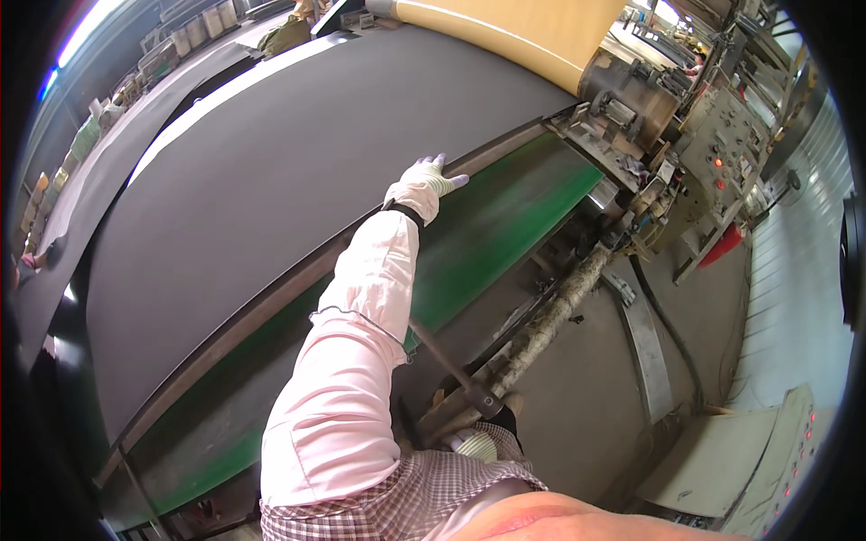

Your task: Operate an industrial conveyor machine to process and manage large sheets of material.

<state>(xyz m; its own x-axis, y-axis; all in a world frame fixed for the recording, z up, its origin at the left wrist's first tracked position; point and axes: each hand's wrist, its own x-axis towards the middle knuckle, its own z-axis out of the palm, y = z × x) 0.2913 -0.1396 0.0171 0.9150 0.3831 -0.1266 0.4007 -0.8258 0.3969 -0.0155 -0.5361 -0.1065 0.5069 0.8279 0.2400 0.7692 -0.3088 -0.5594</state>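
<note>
Head view: the only one.
Sheet (280, 153): wide, dark grey, lying flat; near edge runs along the brown rail (239, 338), far end up by the tan roll (514, 36).
Left grip (431, 178): gloved, fingers spread at the sheet's near edge, thumb out to the side. Not clenched, nothing pinched that I can see.
Right grip (474, 445): low by my body, gloved, near the bar (442, 359). Can't tell if I'm grasping anything with it.
Weight: likely heavy as a whole, given the area; a bit of edge should come up easily.
Stiffness: I'd guess rubbery and floppy. Lifted at one point it would sag.
Slip: matt face, so I expect decent friction under the glove.
Fragility: low, probably; a crease or stretched edge is the likelier damage.
Hold: near edge, palm flat on top, thumb under. To lift, set both grips well apart.
Belt: green belt (505, 230) shows below the rail on my side.
Hidden: sheet's underside and what bears it; right fingers mostly.
Cut off: roll's upper part, out of frame.
Unclear: whether the sheet joins the roll; whether the dark strip (117, 176) at left is separate; co-worker (32, 263) at left rim, too small to read.
</note>
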